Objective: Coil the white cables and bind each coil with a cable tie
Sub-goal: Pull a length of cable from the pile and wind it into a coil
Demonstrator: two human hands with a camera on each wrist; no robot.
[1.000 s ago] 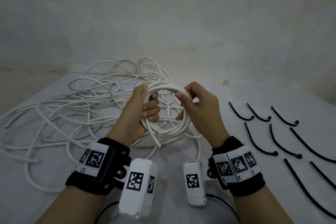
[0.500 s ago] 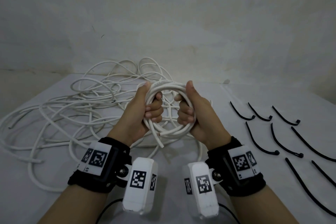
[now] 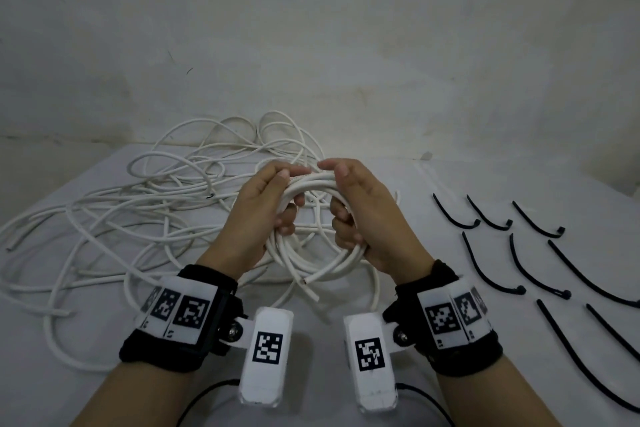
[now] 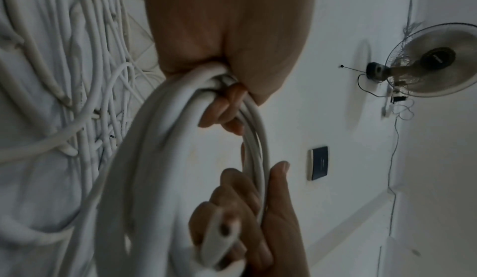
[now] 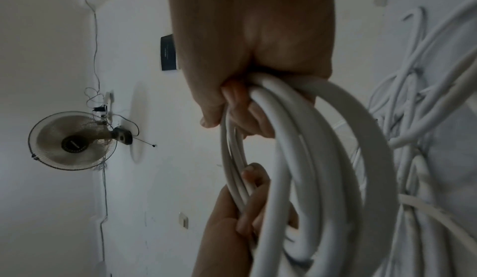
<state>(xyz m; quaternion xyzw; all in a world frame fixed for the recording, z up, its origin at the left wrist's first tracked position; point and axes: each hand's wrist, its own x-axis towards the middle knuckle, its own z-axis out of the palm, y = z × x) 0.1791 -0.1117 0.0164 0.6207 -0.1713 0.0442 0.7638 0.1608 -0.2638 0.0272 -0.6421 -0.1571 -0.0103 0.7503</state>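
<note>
On the surface (image 3: 450,184), loose cables (image 3: 138,211) sprawl from nine to eleven o'clock, and black ties (image 3: 519,260) lie in rows at three. Above its centre, both hands grip a coil (image 3: 311,263): left hand (image 3: 263,215) clasping its nine o'clock side, right hand (image 3: 367,218) its three o'clock side.

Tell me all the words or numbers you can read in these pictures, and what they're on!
No words or numbers can be read.
Wrist bands and camera boxes: black-and-white square code patterns only; the tiny marks under them are too small to read.
Fan hub: a label, too blurred to read.
Dark wall plate: faint print, too small to read.
Coil: no legible print.
</note>
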